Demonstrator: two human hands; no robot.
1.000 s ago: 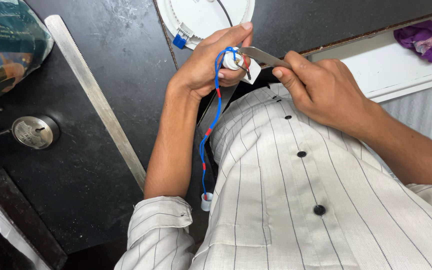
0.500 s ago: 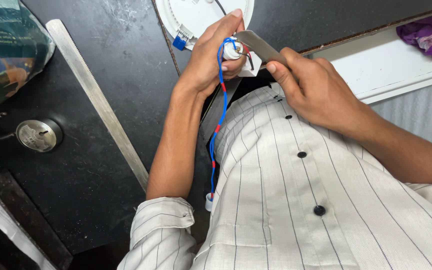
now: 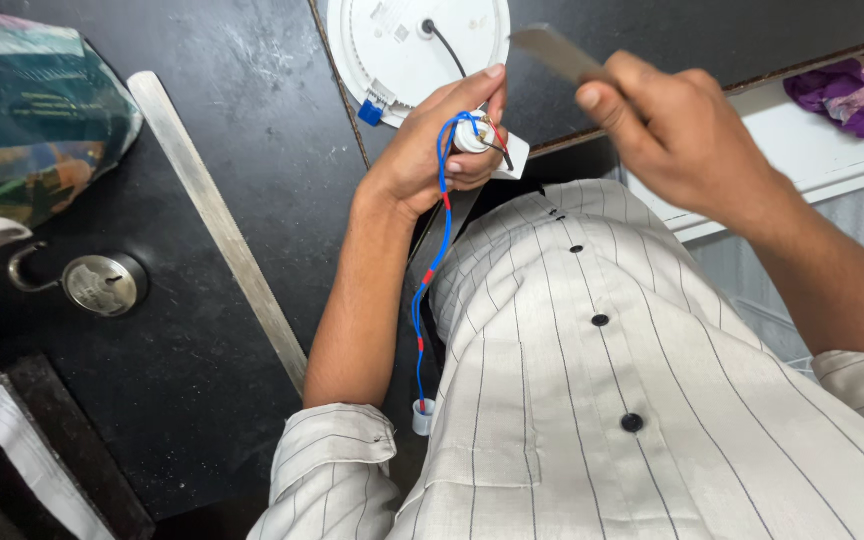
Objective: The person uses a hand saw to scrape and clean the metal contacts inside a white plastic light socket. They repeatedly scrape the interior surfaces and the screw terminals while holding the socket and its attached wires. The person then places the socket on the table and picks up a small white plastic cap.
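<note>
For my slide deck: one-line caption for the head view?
Left hand grips a small white part trailing red-blue wires; right hand lifts a flat metal tool.

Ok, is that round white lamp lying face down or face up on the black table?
Face down. The round white lamp shows its back, with a black cord leaving the middle and a blue clip at its rim.

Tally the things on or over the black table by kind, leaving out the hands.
Round white light fitting: 1
Small white part with blue and red wires, in the left hand: 1
Flat grey tool, in the right hand: 1
Padlock: 1
Long pale strip: 1
Total: 5
</note>
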